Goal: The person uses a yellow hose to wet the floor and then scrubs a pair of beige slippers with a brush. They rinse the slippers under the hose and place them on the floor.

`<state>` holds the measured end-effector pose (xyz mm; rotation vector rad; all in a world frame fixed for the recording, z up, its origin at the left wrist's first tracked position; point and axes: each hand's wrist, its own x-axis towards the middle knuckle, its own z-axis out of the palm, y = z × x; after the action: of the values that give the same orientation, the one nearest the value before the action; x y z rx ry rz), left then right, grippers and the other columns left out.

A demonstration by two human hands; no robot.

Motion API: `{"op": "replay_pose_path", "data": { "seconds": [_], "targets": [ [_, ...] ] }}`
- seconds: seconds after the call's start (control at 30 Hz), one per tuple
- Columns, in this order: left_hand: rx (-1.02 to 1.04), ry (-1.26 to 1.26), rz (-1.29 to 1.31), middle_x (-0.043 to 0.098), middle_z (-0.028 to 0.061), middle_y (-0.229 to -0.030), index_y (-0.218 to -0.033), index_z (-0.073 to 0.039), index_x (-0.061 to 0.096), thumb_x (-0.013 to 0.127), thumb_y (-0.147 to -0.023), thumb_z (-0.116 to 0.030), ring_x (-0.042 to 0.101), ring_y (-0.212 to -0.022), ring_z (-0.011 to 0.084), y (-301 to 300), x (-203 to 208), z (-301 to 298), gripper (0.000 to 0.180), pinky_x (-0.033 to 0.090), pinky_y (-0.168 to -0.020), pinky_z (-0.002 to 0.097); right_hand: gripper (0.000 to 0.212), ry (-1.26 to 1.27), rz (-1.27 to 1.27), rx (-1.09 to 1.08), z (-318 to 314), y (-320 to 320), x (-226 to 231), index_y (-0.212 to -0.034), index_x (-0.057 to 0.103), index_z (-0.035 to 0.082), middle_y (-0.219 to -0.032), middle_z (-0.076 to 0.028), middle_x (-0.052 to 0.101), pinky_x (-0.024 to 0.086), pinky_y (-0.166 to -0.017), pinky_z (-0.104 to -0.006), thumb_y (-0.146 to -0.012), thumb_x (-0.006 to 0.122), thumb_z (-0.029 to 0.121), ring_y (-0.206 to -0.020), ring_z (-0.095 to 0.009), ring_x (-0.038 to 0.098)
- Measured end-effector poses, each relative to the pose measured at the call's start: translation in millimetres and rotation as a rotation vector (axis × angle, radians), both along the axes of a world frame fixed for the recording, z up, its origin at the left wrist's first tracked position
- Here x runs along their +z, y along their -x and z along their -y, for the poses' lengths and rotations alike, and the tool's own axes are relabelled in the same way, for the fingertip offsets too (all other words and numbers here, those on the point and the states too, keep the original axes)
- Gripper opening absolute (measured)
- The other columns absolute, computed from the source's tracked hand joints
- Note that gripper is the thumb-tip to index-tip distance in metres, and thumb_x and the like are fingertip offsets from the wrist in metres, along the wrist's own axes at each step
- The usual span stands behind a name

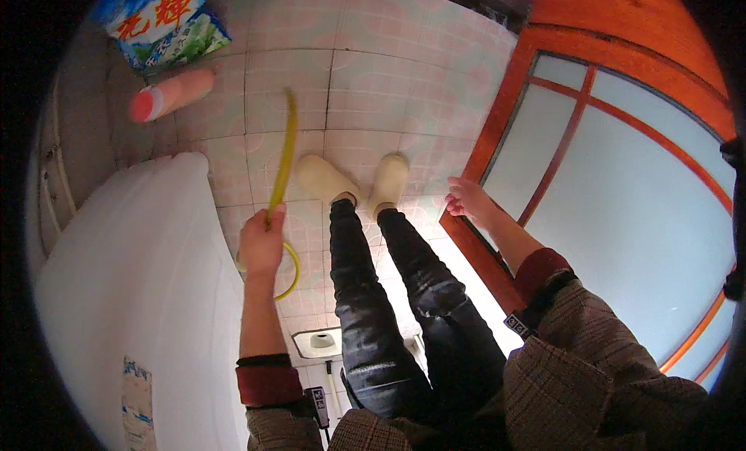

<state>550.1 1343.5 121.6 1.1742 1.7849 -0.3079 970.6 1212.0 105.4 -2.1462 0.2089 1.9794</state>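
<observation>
My left hand (262,237) is closed around a yellow hose (286,148). One length of the hose rises from the fist over the tiled floor, its far end a little blurred, and the rest hangs in a loop below the hand. On the other side, my right hand (470,201) is beside the orange-red frame of a door (497,152). Its fingers are loosely bent and apart, and nothing shows in them. Whether the fingertips touch the frame, I cannot tell.
A large white smooth-sided object (132,280) fills the left side. Beyond it lie a pink bottle (175,93) and a blue-and-green plastic bag (167,27). My feet, in beige clogs (390,179), stand on pale patterned tiles (365,85). A white squat toilet (299,342) appears near my legs.
</observation>
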Motion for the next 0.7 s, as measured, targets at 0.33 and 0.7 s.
{"op": "replay_pose_path", "data": {
  "seconds": [0.33,0.7],
  "targets": [
    [-0.184,-0.229,0.191,0.060,0.0183,-0.069,-0.081,-0.004,0.059,0.060,-0.088,-0.045,0.059,-0.067,0.0410,-280.1,32.3,-47.5,0.042,0.046,-0.059,0.0469,0.047,-0.115,0.008,-0.159,-0.8,-125.5,37.6,-0.138,0.040,0.003,-0.082,-0.007,0.061,0.050,-0.058,-0.0276,-0.093,0.052,0.013,-0.065,-0.013,0.058],
    [-0.145,-0.414,0.454,0.049,0.0148,-0.061,-0.085,-0.002,0.054,0.057,-0.092,-0.044,0.044,-0.056,0.0293,-422.5,25.6,-106.9,0.043,0.042,-0.056,0.0398,0.045,-0.146,0.101,-0.372,20.8,-187.8,56.5,-0.135,0.040,0.001,-0.080,-0.007,0.058,0.048,-0.058,-0.0254,-0.092,0.049,0.011,-0.062,-0.012,0.054]
  ]
}}
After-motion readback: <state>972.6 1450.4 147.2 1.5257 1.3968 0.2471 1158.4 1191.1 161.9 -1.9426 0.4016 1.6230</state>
